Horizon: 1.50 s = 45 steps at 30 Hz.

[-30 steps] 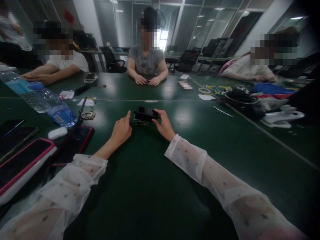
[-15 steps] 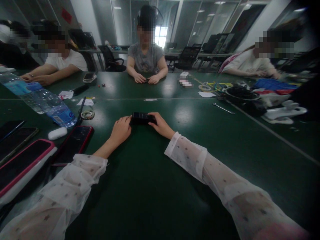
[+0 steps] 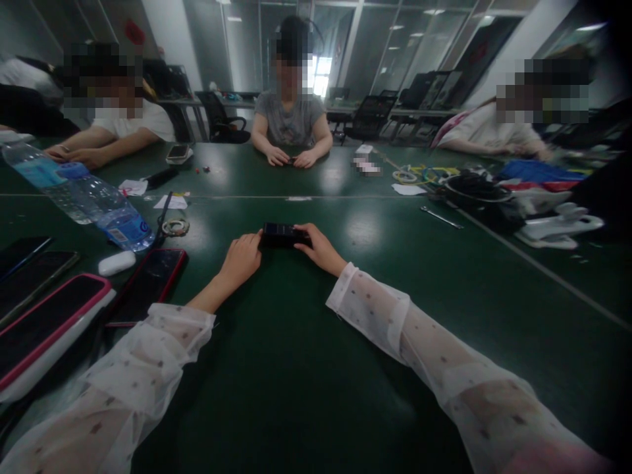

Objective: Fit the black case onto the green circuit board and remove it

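Your two hands meet a black, box-shaped device with a glossy dark upper face [image 3: 279,232], which lies at the middle of the dark green worktop [image 3: 281,368], its long side running left to right. Your right hand [image 3: 320,250] holds the device's right end, narrowed on it, the thumb on the near side and the fingers over the far side. Your left hand [image 3: 240,257] touches the left end with bent fingers; how far it is closed, you cannot tell, since the thumb is hidden. Sheer white dotted sleeves [image 3: 370,301] cover both forearms.

To the left of your left hand lie a dark phone with a red edge [image 3: 153,280], a small rounded white case [image 3: 117,263] and, nearer you, a dark-faced slab with a pink rim [image 3: 54,326]. Beyond the white case, a clear plastic bottle with a blue cap [image 3: 111,209] lies tilted in view, with a pale ring-shaped coil [image 3: 175,227] just to its right.

On the right, well apart from the device, is a slim silver wrench [image 3: 441,218]; farther right sits a heap of black, blue and white items [image 3: 523,191]. At the far side, facing you, sits a person in a grey shirt [image 3: 290,125], hands together on the worktop
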### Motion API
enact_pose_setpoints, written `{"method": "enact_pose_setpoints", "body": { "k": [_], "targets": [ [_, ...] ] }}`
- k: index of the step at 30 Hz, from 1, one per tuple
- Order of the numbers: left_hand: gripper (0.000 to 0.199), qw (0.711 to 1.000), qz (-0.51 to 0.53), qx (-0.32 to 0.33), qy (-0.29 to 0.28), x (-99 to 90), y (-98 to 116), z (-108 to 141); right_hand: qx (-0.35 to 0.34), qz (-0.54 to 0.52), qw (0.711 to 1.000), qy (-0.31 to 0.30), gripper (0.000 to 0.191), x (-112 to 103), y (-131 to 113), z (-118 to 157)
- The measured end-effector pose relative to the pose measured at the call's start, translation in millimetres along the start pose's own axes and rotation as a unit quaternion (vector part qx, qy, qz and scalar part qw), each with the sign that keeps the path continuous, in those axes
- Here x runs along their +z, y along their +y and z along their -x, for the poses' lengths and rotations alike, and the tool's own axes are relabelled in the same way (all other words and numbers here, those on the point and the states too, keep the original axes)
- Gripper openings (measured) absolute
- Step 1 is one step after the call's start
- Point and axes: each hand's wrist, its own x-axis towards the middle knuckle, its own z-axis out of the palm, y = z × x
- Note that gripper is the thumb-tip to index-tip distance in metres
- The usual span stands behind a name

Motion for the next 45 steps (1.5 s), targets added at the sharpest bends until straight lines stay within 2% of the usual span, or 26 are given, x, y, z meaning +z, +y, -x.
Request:
{"method": "enact_pose_setpoints", "body": {
  "k": [10,16,19,22,29,38,45],
  "targets": [
    [0.049,1.000,-0.001,0.001,0.005,0.0,0,1,0.008,0.004,1.000,0.000,0.041,1,3,-1],
    [0.055,1.000,0.006,-0.014,0.016,6.6,-3,1,0.065,-0.014,0.998,0.018,0.080,5,5,1],
    [0.052,0.999,-0.003,-0.030,0.015,8.1,-5,2,0.064,-0.003,0.998,0.013,0.070,4,6,1],
    [0.042,1.000,-0.015,-0.017,-0.002,8.4,-5,2,0.053,0.000,0.999,0.011,0.061,3,7,1],
    [0.040,1.000,-0.022,-0.003,0.002,10.2,-7,2,0.073,-0.022,0.997,-0.006,0.063,2,7,1],
    [0.047,1.000,-0.014,-0.011,0.009,8.3,-4,2,0.069,-0.033,0.997,0.004,0.064,3,9,1],
    [0.048,1.000,-0.004,-0.009,0.006,6.0,-3,2,0.068,-0.023,0.997,0.004,0.073,2,5,1]
  ]
}}
